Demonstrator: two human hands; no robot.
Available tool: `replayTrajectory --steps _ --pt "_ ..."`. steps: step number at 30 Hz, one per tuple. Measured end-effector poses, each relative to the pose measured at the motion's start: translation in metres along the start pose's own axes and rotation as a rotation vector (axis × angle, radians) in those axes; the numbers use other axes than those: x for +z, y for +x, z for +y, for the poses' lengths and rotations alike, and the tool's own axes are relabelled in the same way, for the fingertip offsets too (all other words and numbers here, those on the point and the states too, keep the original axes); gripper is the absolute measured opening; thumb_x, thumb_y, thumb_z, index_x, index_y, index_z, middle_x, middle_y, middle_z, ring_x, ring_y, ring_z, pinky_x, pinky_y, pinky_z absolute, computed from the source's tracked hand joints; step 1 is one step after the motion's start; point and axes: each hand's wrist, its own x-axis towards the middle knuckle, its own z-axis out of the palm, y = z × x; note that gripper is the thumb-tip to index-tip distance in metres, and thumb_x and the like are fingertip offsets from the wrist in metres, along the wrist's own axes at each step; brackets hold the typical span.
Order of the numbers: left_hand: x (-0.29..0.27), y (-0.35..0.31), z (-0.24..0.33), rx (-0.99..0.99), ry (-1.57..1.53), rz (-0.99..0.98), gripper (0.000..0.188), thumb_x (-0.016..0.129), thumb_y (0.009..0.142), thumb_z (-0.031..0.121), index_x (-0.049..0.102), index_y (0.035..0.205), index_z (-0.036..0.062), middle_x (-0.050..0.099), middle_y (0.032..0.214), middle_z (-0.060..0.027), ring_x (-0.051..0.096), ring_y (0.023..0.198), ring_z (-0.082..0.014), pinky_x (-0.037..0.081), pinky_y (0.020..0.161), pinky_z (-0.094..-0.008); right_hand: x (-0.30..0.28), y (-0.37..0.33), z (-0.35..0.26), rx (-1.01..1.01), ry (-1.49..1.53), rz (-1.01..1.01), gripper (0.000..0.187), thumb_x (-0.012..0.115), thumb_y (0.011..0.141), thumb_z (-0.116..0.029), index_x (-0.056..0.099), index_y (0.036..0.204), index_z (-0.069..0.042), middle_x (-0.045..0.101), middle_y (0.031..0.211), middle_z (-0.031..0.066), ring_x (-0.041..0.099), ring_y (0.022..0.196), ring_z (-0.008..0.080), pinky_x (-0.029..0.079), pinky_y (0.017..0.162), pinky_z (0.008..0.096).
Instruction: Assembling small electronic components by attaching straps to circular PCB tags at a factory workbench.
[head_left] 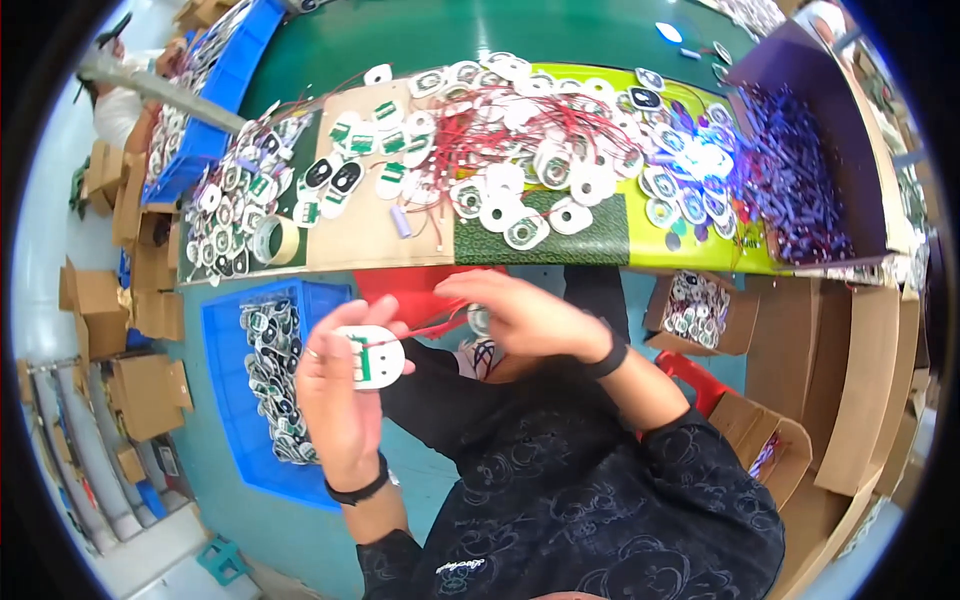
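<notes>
My left hand (338, 400) holds a white rounded plastic housing with a small green circuit board (378, 358) on it, thumb pressed near the board's edge. Thin red wires (432, 328) run from this housing toward my right hand (535, 318). That hand is closed around the wires, its fingertips bent toward the left. Below its fingers a second round, pale part (480, 319) shows in part; whether the fingers grip it or it hangs from the wires is unclear. Both hands are in front of the table edge, above my lap.
Across the table lie heaps of white housings (525, 230) and tangled red wires (540, 118). A tape roll (276, 241) sits left, a purple cylinder (401, 221) nearer the middle. Right stands a box of purple cylinders (800, 170). A blue bin (225, 400) of parts is at my left.
</notes>
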Motion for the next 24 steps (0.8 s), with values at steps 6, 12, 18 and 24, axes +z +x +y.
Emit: replayTrajectory --steps 6,12,18,24 --pt "-0.038 -0.028 -0.054 -0.223 -0.192 0.104 0.033 0.05 0.105 0.022 0.055 0.127 -0.0024 0.064 0.122 -0.026 0.069 0.104 -0.0315 0.062 0.082 -0.0432 0.007 0.062 -0.012 0.125 -0.141 0.19 0.034 0.05 0.08 0.009 0.062 0.11 -0.001 0.062 0.098 0.0138 0.064 0.093 0.0289 0.052 0.082 0.0383" --pt "-0.051 -0.041 -0.095 -0.314 -0.25 0.134 0.029 0.051 0.105 0.021 0.057 0.122 -0.0017 0.065 0.121 -0.0231 0.07 0.099 -0.0247 0.063 0.082 -0.0427 0.061 0.137 0.024 0.157 -0.906 0.446 0.023 0.065 0.083 -0.012 0.054 0.1 -0.002 0.058 0.088 0.0151 0.063 0.083 0.0303 0.051 0.073 0.0419" --pt "-0.069 -0.043 -0.103 -0.274 -0.155 0.219 0.022 0.05 0.105 0.019 0.058 0.113 -0.0005 0.07 0.108 -0.0202 0.072 0.093 -0.0233 0.064 0.072 -0.0365 0.068 0.13 0.019 0.149 -0.896 0.226 0.023 0.065 0.084 -0.01 0.055 0.102 -0.001 0.058 0.092 0.0153 0.062 0.086 0.0323 0.051 0.071 0.0431" --pt "-0.074 -0.009 -0.087 -0.221 -0.073 0.162 0.04 0.044 0.107 0.032 0.053 0.126 -0.0022 0.071 0.087 -0.0147 0.07 0.076 -0.0173 0.052 0.051 -0.0235 0.035 0.089 -0.032 -0.167 -0.374 0.206 0.031 0.066 0.082 0.002 0.066 0.112 -0.005 0.061 0.101 0.0125 0.061 0.086 0.0335 0.052 0.074 0.0421"
